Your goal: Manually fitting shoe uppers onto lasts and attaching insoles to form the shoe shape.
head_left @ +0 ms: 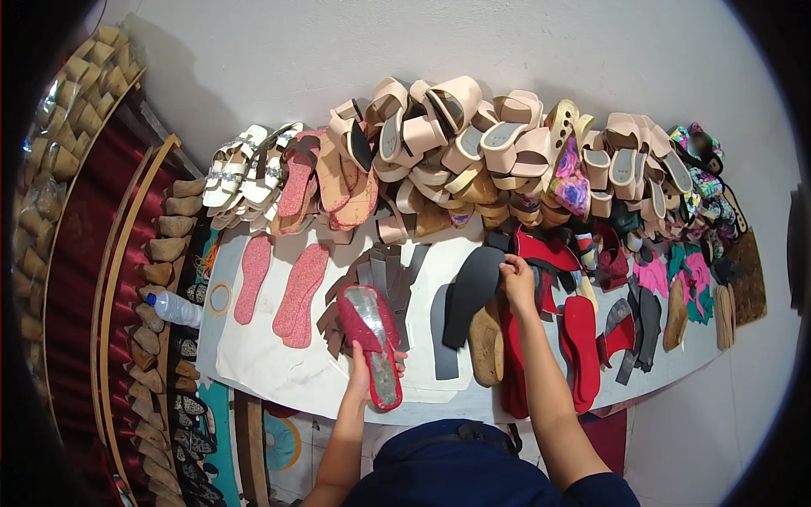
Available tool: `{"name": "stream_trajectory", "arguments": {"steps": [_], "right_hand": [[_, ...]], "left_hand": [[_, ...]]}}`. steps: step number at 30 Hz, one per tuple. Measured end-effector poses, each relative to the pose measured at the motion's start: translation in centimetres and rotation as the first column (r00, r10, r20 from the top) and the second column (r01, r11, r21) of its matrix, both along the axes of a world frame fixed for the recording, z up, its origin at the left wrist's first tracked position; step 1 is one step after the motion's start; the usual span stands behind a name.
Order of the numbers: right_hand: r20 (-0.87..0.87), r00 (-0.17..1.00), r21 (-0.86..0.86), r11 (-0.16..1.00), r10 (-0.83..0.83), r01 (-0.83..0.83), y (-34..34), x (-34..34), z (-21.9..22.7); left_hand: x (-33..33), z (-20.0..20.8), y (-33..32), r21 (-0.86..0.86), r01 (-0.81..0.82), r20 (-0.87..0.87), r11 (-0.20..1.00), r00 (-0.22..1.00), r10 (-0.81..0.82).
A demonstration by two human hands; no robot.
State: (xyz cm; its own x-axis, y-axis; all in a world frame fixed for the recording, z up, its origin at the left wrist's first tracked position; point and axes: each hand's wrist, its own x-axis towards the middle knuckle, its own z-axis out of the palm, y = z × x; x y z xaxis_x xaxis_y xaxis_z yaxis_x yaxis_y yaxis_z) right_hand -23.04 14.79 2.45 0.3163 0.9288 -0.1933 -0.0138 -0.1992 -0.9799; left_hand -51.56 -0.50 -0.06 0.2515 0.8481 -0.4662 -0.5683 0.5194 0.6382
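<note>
My left hand [361,372] grips a red slipper [355,325] near the table's front edge. Its thumb and fingers wrap the lower half, and the silvery-grey inside faces up. To the right, my right hand [519,280] pinches the upper edge of a black shoe sole [471,287]. This sole is tilted over a grey strip of material [445,355] and partly covers a wooden shoe last [487,342]. Just beside my right forearm lie red soles [579,346]. Dark brown cut strips [384,270] are spread behind the slipper.
Beige heeled sandals [448,127] are heaped along the wall, with white sandals [232,177] at their left. Pink speckled insoles [300,291] lie on the table's left, near a tape roll [220,299] and a water bottle [175,309]. Racks of wooden lasts [176,226] stand far left.
</note>
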Motion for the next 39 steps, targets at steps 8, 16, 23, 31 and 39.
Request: {"name": "stream_trajectory", "arguments": {"steps": [8,16,23,31,39], "right_hand": [[0.352,0.899,-0.007,0.962,0.259,-0.274,-3.6,-0.7,-3.9],[-0.131,0.957,0.186,0.954,0.261,-0.235,-10.1,1.9,1.0],[0.101,0.985,0.230,0.960,0.140,-0.160,-14.0,8.2,1.6],[-0.070,0.993,0.122,0.989,0.093,-0.084,-16.2,20.3,0.4],[0.148,0.908,-0.144,0.917,0.392,-0.373,-12.8,19.7,0.9]], "left_hand": [[7.3,1.2,1.7,-0.015,0.254,0.037,0.967,0.967,-0.253],[12.6,2.4,2.7,0.107,0.479,0.064,0.871,0.871,-0.487],[21.0,2.8,1.5,0.070,0.511,0.031,0.857,0.857,-0.514],[32.7,3.9,-0.8,-0.046,0.564,0.077,0.824,0.825,-0.560],[33.0,2.7,0.4,-0.033,0.310,0.127,0.950,0.944,-0.304]]}}
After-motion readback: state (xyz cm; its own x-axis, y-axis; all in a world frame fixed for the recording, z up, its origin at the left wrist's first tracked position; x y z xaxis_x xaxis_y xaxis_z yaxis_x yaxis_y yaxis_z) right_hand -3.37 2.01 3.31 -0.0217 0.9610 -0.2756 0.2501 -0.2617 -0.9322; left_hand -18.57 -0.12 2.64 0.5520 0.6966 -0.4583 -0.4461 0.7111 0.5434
